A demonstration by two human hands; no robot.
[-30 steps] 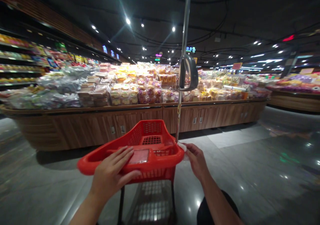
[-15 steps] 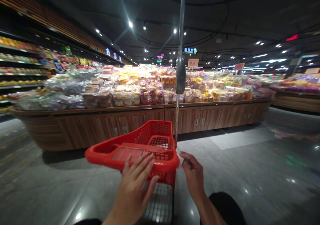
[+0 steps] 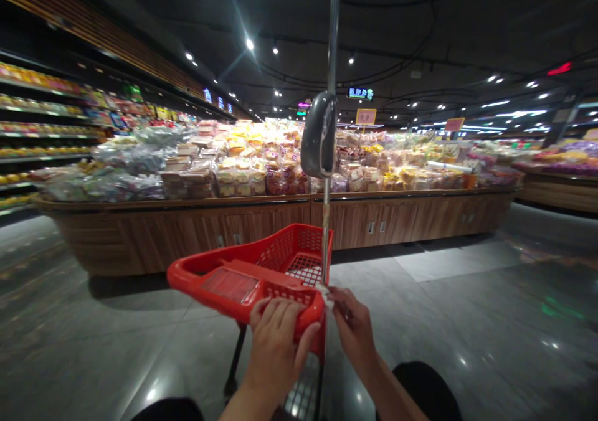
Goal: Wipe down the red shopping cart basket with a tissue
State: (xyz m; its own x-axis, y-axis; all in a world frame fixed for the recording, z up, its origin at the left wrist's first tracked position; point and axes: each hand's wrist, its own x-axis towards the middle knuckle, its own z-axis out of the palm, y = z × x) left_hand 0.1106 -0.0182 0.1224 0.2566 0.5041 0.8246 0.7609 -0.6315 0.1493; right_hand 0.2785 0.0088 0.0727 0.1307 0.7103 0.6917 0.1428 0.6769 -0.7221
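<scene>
A red plastic shopping cart (image 3: pixel 243 278) stands in front of me on the shop floor. My left hand (image 3: pixel 275 349) is wrapped over the cart's near rim, fingers curled on top and thumb underneath. My right hand (image 3: pixel 351 326) is closed at the cart's right rear corner, pinching something small and white at the foot of a thin metal pole (image 3: pixel 328 128). The pole rises from that corner and carries a grey oval loop (image 3: pixel 318 136) at about shelf height. The cart's basket looks empty.
A long wooden display island (image 3: pixel 261 222) piled with bagged bread and pastries runs across the view behind the cart. Stocked shelves (image 3: pixel 51 128) line the left wall. Another display (image 3: pixel 555 184) sits at the far right. Glossy grey tile floor (image 3: pixel 467 321) spreads around the cart.
My left hand slid from the cart's left side to its near right rim and its flat fingers curled closed. The cart swung so its nose points further right. My right hand stayed at the pole's foot.
</scene>
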